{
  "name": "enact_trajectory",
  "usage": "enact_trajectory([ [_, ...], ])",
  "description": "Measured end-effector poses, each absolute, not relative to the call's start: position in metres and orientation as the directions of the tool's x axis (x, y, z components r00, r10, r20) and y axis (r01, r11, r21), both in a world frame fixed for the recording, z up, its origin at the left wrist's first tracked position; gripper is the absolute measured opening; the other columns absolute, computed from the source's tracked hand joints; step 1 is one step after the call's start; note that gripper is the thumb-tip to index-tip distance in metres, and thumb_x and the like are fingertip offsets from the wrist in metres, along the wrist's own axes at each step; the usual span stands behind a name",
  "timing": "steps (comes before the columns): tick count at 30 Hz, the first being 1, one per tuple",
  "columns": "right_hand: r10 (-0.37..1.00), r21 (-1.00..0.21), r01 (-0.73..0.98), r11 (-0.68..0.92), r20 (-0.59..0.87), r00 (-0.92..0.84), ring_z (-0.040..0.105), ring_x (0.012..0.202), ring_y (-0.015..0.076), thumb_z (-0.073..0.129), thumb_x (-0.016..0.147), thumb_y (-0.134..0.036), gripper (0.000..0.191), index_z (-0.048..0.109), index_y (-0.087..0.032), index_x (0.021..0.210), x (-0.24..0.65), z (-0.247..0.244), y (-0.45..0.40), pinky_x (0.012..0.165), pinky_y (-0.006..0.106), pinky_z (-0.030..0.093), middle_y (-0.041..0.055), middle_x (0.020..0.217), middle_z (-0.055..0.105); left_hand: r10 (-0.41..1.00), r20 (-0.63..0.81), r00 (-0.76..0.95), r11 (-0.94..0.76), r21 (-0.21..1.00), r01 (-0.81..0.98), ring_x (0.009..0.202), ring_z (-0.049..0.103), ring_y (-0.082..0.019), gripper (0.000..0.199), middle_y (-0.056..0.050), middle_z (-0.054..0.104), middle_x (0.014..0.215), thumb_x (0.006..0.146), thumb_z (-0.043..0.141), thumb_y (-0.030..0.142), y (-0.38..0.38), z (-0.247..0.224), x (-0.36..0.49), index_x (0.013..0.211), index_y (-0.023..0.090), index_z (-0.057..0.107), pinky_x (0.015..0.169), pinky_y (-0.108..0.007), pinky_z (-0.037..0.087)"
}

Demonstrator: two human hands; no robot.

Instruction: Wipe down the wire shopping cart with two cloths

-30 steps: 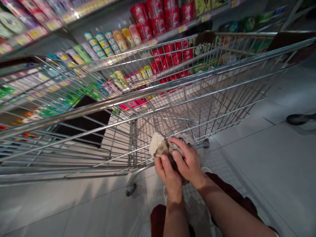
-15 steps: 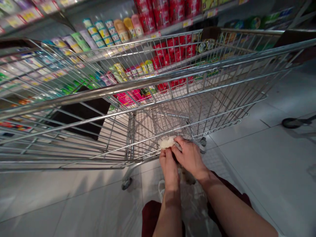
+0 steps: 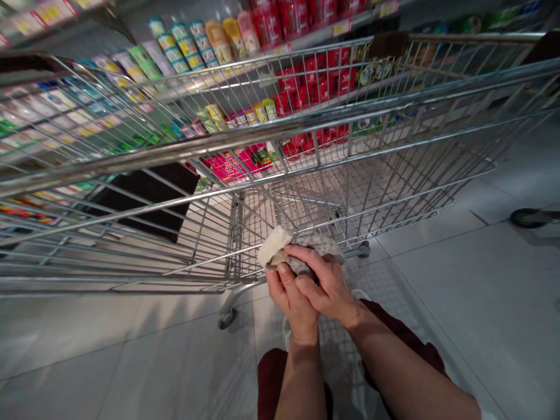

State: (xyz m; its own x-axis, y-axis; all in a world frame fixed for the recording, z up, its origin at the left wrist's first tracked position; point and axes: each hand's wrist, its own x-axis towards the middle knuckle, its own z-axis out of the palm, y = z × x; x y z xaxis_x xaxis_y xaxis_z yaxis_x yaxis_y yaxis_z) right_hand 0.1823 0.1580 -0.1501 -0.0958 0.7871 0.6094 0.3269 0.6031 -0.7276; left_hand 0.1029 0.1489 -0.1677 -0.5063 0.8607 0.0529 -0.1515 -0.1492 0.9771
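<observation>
A bunched-up cloth, cream and fluffy at one end and grey and speckled at the other, is held in front of the shopping cart's wire side. My left hand is closed on its lower edge, near the cream end. Over the grey part lies my right hand, its fingers bent round the cloth and its thumb close to the left hand. The undersides of the cloth and some fingertips are hidden.
Beyond the cart, store shelves carry red canisters and rows of colourful bottles and tubs. A black panel is seen through the cart's left side. One cart wheel rests on the tiled floor; another black wheel is at right.
The cloth has shifted left and shows more of its grey speckled part. My left hand has turned, and both hands now sit closer together and slightly lower.
</observation>
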Motion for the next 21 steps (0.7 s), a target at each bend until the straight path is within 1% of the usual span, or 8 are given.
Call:
enact_trajectory([
  [3,0.839,-0.773,0.362,0.521,0.541,-0.051,0.066,0.108,0.0152,0.047,0.096,-0.033,0.032,0.059,-0.024,0.124,0.179,-0.153,0.16,0.095,0.029,0.05,0.0029,0.118,0.071,0.848,0.098,-0.52,-0.161,0.984,-0.077,0.079,0.057,-0.013,0.029,0.001,0.062,0.083,0.088,0.058,0.048,0.155,-0.163,0.1,0.086,0.019,0.058,0.076,-0.025,0.046],
  [7,0.908,-0.791,0.522,0.319,0.413,0.072,0.068,0.087,0.0171,0.048,0.096,-0.035,0.024,0.066,-0.022,0.102,0.175,-0.161,0.162,0.081,0.027,0.051,0.0038,0.092,0.074,0.881,0.005,-0.474,-0.02,0.999,-0.026,0.069,0.052,-0.011,0.025,0.002,0.056,0.073,0.089,0.054,0.04,0.162,-0.171,0.101,0.076,0.019,0.055,0.069,-0.024,0.044],
  [10,0.946,-0.748,0.641,0.171,0.307,0.107,0.069,0.083,0.0188,0.047,0.095,-0.038,0.028,0.067,-0.02,0.099,0.174,-0.167,0.163,0.077,0.027,0.05,0.0064,0.088,0.074,0.898,-0.13,-0.421,0.079,0.987,-0.138,0.071,0.054,-0.012,0.021,0.001,0.058,0.076,0.087,0.054,0.038,0.166,-0.184,0.104,0.079,0.019,0.056,0.071,-0.025,0.046],
  [12,0.957,-0.681,0.724,0.107,0.267,0.11,0.069,0.083,0.0198,0.046,0.095,-0.039,0.03,0.068,-0.02,0.102,0.175,-0.17,0.164,0.074,0.027,0.049,0.0085,0.091,0.074,0.898,-0.21,-0.387,0.121,0.963,-0.241,0.076,0.057,-0.013,0.02,0.0,0.061,0.081,0.085,0.055,0.039,0.167,-0.19,0.106,0.083,0.019,0.057,0.074,-0.026,0.047],
  [14,0.963,-0.611,0.79,0.062,0.244,0.113,0.069,0.078,0.0198,0.046,0.095,-0.039,0.031,0.068,-0.02,0.104,0.176,-0.17,0.164,0.068,0.026,0.047,0.0089,0.088,0.074,0.893,-0.255,-0.372,0.141,0.941,-0.309,0.078,0.058,-0.014,0.021,-0.001,0.062,0.083,0.083,0.056,0.04,0.167,-0.193,0.109,0.085,0.019,0.056,0.077,-0.027,0.048],
  [16,0.967,-0.586,0.809,0.048,0.232,0.11,0.068,0.075,0.0193,0.047,0.094,-0.04,0.03,0.068,-0.021,0.102,0.176,-0.17,0.164,0.065,0.026,0.046,0.008,0.084,0.074,0.87,-0.255,-0.421,0.12,0.939,-0.321,0.077,0.057,-0.013,0.022,0.0,0.06,0.082,0.082,0.057,0.041,0.165,-0.192,0.111,0.085,0.019,0.055,0.076,-0.027,0.047],
  [19,0.968,-0.649,0.757,0.073,0.228,0.102,0.069,0.079,0.0191,0.046,0.094,-0.037,0.028,0.068,-0.02,0.099,0.175,-0.17,0.165,0.071,0.026,0.047,0.0072,0.084,0.074,0.804,-0.173,-0.569,0.022,0.965,-0.262,0.078,0.057,-0.013,0.02,0.001,0.06,0.087,0.084,0.055,0.039,0.163,-0.187,0.112,0.092,0.021,0.054,0.077,-0.026,0.046],
  [21,0.969,-0.696,0.713,0.083,0.224,0.106,0.069,0.084,0.0203,0.046,0.094,-0.034,0.027,0.068,-0.019,0.101,0.173,-0.171,0.165,0.075,0.027,0.049,0.008,0.087,0.075,0.754,-0.116,-0.647,-0.044,0.973,-0.225,0.081,0.057,-0.013,0.018,0.001,0.06,0.092,0.086,0.051,0.036,0.162,-0.182,0.11,0.098,0.022,0.053,0.078,-0.026,0.045],
])
